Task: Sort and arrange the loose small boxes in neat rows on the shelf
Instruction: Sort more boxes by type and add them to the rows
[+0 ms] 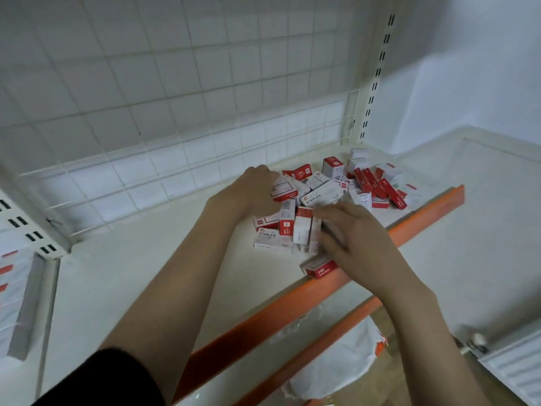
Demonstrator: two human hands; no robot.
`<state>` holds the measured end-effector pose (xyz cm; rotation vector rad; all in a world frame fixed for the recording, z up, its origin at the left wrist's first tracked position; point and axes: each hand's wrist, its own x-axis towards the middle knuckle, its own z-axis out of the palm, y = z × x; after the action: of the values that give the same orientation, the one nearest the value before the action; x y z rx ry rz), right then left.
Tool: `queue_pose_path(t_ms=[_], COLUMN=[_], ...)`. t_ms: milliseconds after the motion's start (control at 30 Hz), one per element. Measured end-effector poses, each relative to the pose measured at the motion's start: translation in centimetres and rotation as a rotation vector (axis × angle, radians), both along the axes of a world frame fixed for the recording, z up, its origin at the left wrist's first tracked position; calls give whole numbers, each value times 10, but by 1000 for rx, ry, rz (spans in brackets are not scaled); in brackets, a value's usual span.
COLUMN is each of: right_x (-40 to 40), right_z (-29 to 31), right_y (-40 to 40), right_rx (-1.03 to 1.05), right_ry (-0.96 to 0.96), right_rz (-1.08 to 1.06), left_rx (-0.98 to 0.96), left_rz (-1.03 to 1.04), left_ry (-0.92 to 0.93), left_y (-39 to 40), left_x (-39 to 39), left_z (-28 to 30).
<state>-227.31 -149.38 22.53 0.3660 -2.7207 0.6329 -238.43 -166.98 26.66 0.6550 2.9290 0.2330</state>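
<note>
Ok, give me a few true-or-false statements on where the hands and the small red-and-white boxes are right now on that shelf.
1. The small red-and-white cardboard staple boxes stand in neat rows. False: they lie in a loose heap.
2. Both hands are at the heap. True: the left hand and the right hand touch boxes.
3. The white shelf has a blue front edge. False: the orange front edge is orange.
4. A white wire grid panel backs the shelf. True.
5. One box lies against the front edge. True.

Dim, cool, flat light throughout. A broad shadow darkens the upper frame. Edges bow with wide-angle distortion; detail is soft.
</note>
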Motion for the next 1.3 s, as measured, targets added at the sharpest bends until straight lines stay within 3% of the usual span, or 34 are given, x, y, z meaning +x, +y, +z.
queue_pose_path(t_ms=[133, 300, 567, 867, 1067, 1300], right_x=[5, 14, -12, -80, -98, -99], right_z=[-2, -3, 9, 27, 24, 24], right_y=[10, 18, 17, 14, 14, 17], right_rx=[-16, -19, 88, 397, 506, 419], right_ry=[28, 26, 32, -201, -197, -173], right_rz=[-21, -64, -24, -7, 12, 14], left_rx=[-92, -74, 32, 236, 355, 455], left_rz=[-13, 7, 28, 73, 121, 159], left_ry=[-102, -70, 113, 343, 416, 487], left_y=[9, 16, 0, -18, -13, -13], left_x=[-14, -24, -9, 75, 104, 117], left_z=[3, -3, 5, 4, -3, -17])
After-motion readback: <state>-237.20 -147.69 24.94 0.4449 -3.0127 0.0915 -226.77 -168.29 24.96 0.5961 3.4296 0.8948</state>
